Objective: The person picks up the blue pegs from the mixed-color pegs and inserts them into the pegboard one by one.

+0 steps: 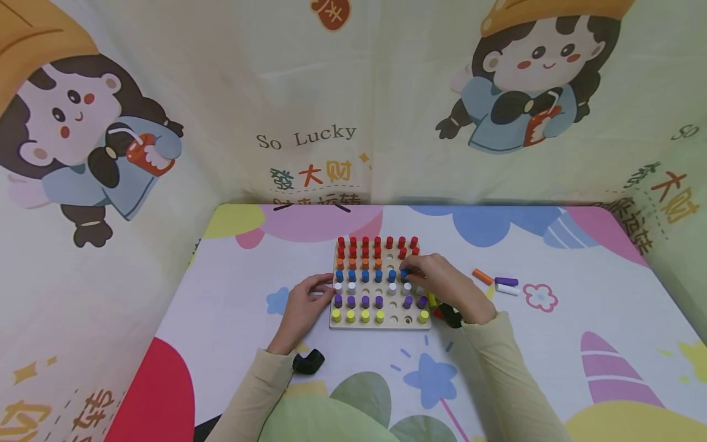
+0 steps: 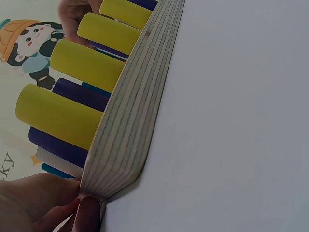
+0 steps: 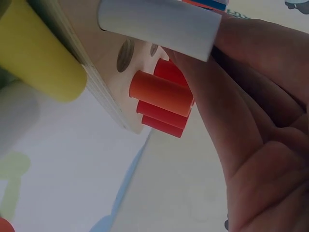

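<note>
A wooden pegboard (image 1: 381, 326) lies on the table, with rows of red, orange, blue, white, purple and yellow pegs standing in it and some bare holes. My right hand (image 1: 447, 285) reaches over the board's right side, thumb and fingertips pinching a blue peg (image 1: 404, 275) at the right end of the blue row. In the right wrist view a white peg (image 3: 159, 26) and an orange peg (image 3: 159, 94) stand close to that hand. With thumb and fingers, my left hand (image 1: 302, 307) grips the board's left edge; the left wrist view has them at its corner by a yellow peg (image 2: 60, 113).
Right of the board lie a loose orange peg (image 1: 482, 277), a purple peg (image 1: 506, 282) and a white peg (image 1: 507, 290). A yellow peg (image 1: 432, 300) lies by the board's right edge, partly behind the right wrist. A printed cloth (image 1: 309, 104) hangs behind the table.
</note>
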Action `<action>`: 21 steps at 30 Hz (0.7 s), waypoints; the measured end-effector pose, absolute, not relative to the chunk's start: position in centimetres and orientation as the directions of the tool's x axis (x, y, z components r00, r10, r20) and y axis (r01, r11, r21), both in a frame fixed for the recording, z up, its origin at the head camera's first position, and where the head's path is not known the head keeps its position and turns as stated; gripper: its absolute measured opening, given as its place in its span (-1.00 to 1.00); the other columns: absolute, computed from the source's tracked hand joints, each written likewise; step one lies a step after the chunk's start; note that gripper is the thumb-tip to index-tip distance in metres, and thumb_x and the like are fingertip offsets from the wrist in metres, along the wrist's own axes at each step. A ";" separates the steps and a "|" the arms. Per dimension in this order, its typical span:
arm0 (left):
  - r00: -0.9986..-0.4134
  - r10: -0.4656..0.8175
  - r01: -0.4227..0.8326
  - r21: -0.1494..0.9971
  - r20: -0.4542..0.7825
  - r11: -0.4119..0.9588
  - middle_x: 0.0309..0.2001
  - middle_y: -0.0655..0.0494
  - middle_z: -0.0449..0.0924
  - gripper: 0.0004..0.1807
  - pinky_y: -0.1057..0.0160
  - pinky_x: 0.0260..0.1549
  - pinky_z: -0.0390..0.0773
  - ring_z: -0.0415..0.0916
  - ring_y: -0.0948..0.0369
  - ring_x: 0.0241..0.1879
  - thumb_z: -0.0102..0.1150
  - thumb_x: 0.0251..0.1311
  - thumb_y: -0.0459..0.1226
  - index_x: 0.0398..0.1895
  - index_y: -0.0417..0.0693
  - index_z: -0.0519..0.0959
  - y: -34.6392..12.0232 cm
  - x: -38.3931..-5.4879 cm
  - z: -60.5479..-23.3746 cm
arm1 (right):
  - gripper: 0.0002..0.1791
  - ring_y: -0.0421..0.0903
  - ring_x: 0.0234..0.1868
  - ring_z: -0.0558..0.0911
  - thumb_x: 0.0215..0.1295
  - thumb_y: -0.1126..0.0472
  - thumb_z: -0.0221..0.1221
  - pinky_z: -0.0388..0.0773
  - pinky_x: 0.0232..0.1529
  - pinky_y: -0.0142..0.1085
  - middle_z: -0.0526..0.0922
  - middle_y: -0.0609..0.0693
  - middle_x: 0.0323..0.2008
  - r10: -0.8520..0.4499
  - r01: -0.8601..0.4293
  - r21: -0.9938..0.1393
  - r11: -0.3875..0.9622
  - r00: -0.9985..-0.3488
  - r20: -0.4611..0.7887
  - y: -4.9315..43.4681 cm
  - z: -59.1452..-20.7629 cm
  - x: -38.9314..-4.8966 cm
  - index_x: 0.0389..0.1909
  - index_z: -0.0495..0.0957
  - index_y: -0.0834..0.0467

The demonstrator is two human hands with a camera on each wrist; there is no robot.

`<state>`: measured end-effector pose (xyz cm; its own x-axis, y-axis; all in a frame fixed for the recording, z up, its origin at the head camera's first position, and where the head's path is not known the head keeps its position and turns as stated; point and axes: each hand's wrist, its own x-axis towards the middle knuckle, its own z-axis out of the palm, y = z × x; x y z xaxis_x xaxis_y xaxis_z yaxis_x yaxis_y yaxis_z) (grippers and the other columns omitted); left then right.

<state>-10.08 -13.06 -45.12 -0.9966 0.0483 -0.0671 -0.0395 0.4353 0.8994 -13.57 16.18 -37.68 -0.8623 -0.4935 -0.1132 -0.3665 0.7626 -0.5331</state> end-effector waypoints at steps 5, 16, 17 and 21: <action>-0.996 0.044 -0.046 0.900 -0.073 0.433 0.08 0.14 0.64 -0.62 0.20 -0.03 0.65 0.61 0.22 -0.07 0.28 0.30 -0.20 0.17 0.01 0.59 -13.1 -10.1 -45.1 | -0.74 -0.03 -0.13 0.72 0.28 0.36 0.28 0.67 -0.01 -0.15 0.73 0.10 -0.12 -0.504 -0.383 -0.529 0.757 -0.858 -0.099 16.2 -37.9 -13.6 -0.01 0.64 0.26; -0.996 0.045 -0.053 0.896 -0.080 0.441 0.08 0.14 0.63 -0.62 0.18 -0.01 0.65 0.60 0.22 -0.07 0.27 0.30 -0.19 0.18 0.02 0.59 -13.1 -10.1 -45.1 | -0.74 -0.02 -0.10 0.72 0.27 0.37 0.28 0.66 0.01 -0.14 0.72 0.11 -0.11 -0.494 -0.368 -0.529 0.765 -0.862 -0.114 16.1 -37.9 -13.6 -0.01 0.64 0.26; -0.996 0.045 -0.052 0.896 -0.080 0.441 0.08 0.14 0.63 -0.62 0.18 -0.01 0.65 0.60 0.22 -0.07 0.27 0.30 -0.19 0.18 0.02 0.59 -13.1 -10.1 -45.1 | -0.73 -0.01 -0.09 0.72 0.27 0.38 0.28 0.66 0.01 -0.14 0.72 0.11 -0.10 -0.490 -0.362 -0.531 0.766 -0.863 -0.119 16.1 -37.9 -13.6 -0.01 0.64 0.26; -0.996 0.044 -0.049 0.896 -0.077 0.441 0.07 0.13 0.63 -0.62 0.18 -0.01 0.65 0.60 0.21 -0.07 0.27 0.30 -0.19 0.17 0.01 0.59 -13.1 -10.1 -45.0 | -0.71 0.01 -0.07 0.72 0.27 0.37 0.28 0.65 0.03 -0.13 0.72 0.11 -0.09 -0.478 -0.340 -0.542 0.769 -0.868 -0.135 16.2 -37.7 -13.5 0.02 0.64 0.25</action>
